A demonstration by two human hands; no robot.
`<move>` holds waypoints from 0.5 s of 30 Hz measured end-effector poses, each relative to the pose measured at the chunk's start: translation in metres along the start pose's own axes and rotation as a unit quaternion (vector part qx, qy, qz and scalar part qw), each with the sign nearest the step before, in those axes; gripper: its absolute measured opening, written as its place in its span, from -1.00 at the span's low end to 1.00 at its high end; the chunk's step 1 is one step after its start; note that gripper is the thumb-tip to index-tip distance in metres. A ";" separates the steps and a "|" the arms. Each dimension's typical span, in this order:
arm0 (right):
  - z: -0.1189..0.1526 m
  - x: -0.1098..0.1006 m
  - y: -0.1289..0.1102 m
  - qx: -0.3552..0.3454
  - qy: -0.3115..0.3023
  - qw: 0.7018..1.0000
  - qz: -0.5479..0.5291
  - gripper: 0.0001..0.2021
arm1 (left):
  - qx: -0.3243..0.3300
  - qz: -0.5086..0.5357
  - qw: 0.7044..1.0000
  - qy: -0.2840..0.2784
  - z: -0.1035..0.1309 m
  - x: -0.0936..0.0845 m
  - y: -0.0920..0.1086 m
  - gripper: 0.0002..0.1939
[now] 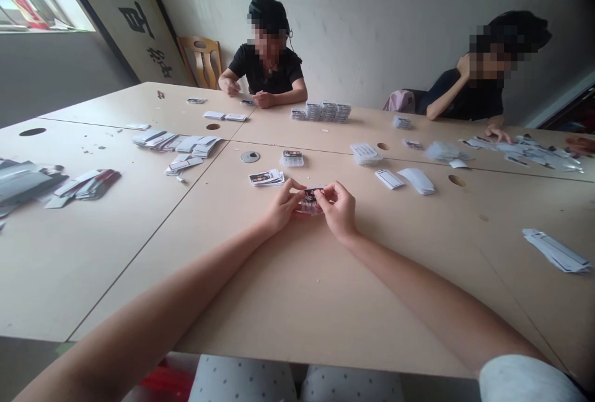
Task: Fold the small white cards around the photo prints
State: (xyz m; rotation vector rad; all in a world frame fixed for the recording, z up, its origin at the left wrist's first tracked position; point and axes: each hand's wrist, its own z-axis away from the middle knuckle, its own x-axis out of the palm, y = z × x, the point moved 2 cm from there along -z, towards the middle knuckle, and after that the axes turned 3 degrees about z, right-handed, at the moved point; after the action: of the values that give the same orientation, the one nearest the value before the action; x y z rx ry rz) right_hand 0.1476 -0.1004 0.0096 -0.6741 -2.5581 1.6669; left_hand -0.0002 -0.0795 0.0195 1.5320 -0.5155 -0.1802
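Note:
Between my two hands is a small clear plastic case [310, 205] with a dark printed card at its top. My left hand [284, 207] grips its left side, thumb on the front. From the right, my right hand [339, 209] pinches the same case with thumb and fingers. Just beyond my left hand lies a small stack of printed cards [266, 178]. Behind the held case, another clear case [292, 159] with a dark card on it rests on the table. What the held case contains is too small to make out.
Stacked clear cases [328, 111] stand near a co-worker [267, 55] across the table. More clear cases [365, 153] and white cards [416, 180] lie to the right. Paper piles [174, 143] spread leftward. A second person [469, 89] sits at far right. The table [260, 303] has round holes.

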 end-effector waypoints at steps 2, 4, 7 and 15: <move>0.000 0.000 0.001 0.004 0.000 1.000 0.002 -0.76 | 0.001 0.000 1.000 0.000 0.000 0.000 0.000 -0.67; 0.000 0.000 0.001 0.010 -0.002 1.000 -0.001 -0.76 | 0.002 0.001 1.000 0.000 0.000 0.000 0.000 -0.66; -0.001 0.000 0.001 0.019 -0.006 1.000 -0.014 -0.76 | 0.001 0.000 1.000 0.002 0.000 0.000 0.000 -0.65; -0.003 -0.001 0.003 0.080 -0.020 0.995 -0.060 -0.73 | -0.008 -0.003 1.000 0.013 0.001 0.000 0.002 -0.64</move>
State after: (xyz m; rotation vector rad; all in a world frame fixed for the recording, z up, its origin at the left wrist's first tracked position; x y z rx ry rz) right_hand 0.1505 -0.0973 0.0083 -0.4730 -2.4035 1.8364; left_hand -0.0009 -0.0803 0.0215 1.5179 -0.4877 -0.1676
